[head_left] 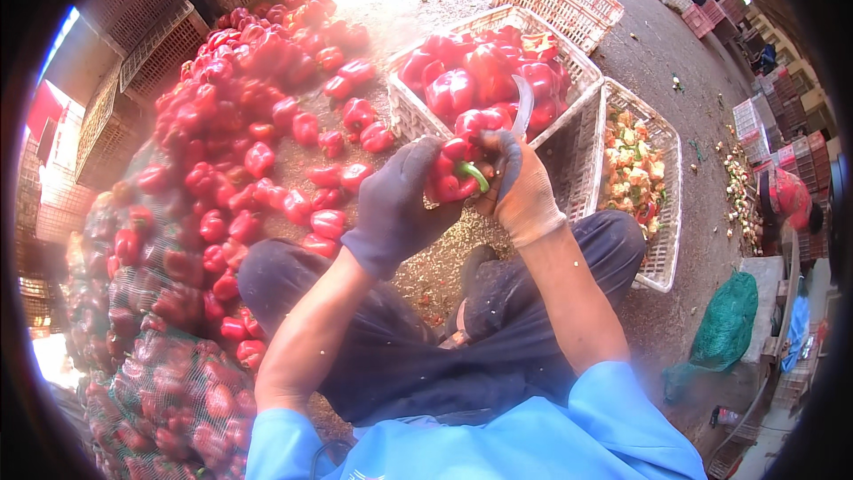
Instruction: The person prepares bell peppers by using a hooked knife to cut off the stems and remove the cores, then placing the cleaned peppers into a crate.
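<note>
My left hand (402, 203), in a dark grey glove, is closed around a red bell pepper (447, 180). The pepper's curved green stem points toward my right hand (522, 185), which wears an orange-stained glove. That hand grips a knife, its handle hidden by the fingers. Its curved pale blade (524, 105) sticks up past the knuckles. My right fingers meet the pepper's side, where their exact contact is hard to see. Just beyond both hands stands a white plastic crate (579, 65) heaped with large red peppers (487, 71).
Loose red peppers (258, 160) cover the ground at left, beside filled mesh sacks (182, 382). A second crate (673, 204) at right holds cut-out pepper cores (633, 160). An upturned-looking crate (558, 0) lies farther back. A green net bundle (727, 324) and another person (786, 200) are at far right.
</note>
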